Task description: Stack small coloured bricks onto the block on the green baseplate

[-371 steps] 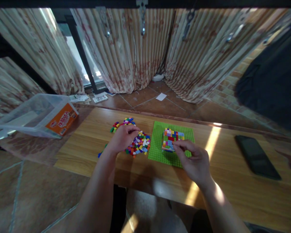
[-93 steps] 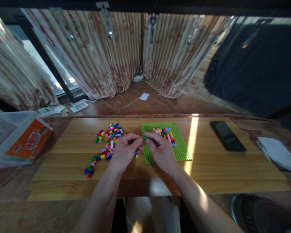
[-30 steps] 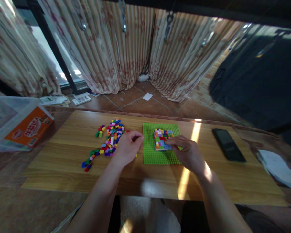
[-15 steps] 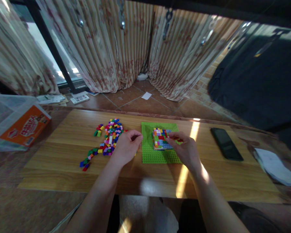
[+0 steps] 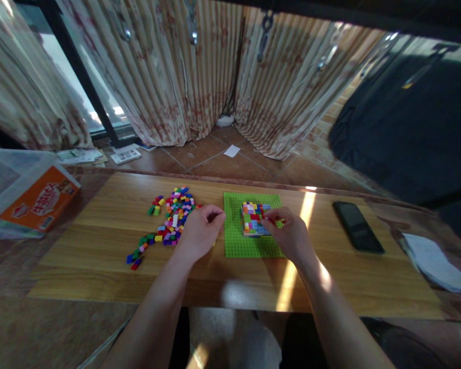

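A green studded baseplate lies on the wooden table, bearing a low block of multicoloured toy bricks. My right hand is over the right side of this brick block, thumb and index finger pinched at its top. Red shows by the fingertips, but whether a brick is between them is hidden. My left hand hovers just left of the baseplate, thumb and index finger closed together. I cannot make out anything in that pinch. Beside and partly behind it is a pile of loose toy bricks.
Smaller groups of loose bricks trail off to the left on the wooden table. A clear plastic bin with an orange label stands at far left. On the right lie a black phone and white papers.
Across the last second my right hand shifts slightly over the brick block, fingers still pinched. Earlier, both hands met over a green brick at the baseplate's left edge. My left hand now stays nearly still.
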The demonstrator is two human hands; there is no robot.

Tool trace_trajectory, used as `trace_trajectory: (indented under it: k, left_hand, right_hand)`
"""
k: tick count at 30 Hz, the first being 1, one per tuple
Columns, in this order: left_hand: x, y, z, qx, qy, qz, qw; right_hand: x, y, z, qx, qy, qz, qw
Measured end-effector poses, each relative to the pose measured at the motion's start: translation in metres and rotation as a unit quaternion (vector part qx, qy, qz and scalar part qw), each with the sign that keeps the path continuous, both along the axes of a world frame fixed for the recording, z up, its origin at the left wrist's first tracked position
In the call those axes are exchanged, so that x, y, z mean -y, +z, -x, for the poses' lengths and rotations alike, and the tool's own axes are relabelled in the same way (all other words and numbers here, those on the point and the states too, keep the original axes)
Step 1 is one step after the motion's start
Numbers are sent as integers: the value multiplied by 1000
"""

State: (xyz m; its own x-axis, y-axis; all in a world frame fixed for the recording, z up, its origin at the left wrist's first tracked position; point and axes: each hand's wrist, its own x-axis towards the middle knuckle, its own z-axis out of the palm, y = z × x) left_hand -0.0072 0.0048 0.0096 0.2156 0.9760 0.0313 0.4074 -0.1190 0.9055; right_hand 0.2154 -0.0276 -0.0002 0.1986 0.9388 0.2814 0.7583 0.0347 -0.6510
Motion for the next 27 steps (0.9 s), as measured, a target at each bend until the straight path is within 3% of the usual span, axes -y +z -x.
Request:
trace_trajectory:
  k: [5,15,22,27]
  left_hand:
    - [-3,1,6,-53,14,-41,998]
    - [-14,0,35,-235,81,-44,968]
    - [-14,3,42,-225,81,-42,970]
    - [-16,5,56,-190,161,-81,965]
  right_hand:
    - [0,3,1,15,5,4,1000]
    - [3,-5,1,-84,-42,-53,994]
    - [6,0,14,-76,-54,-154,984]
    - [18,7,52,-47,27,-159,986]
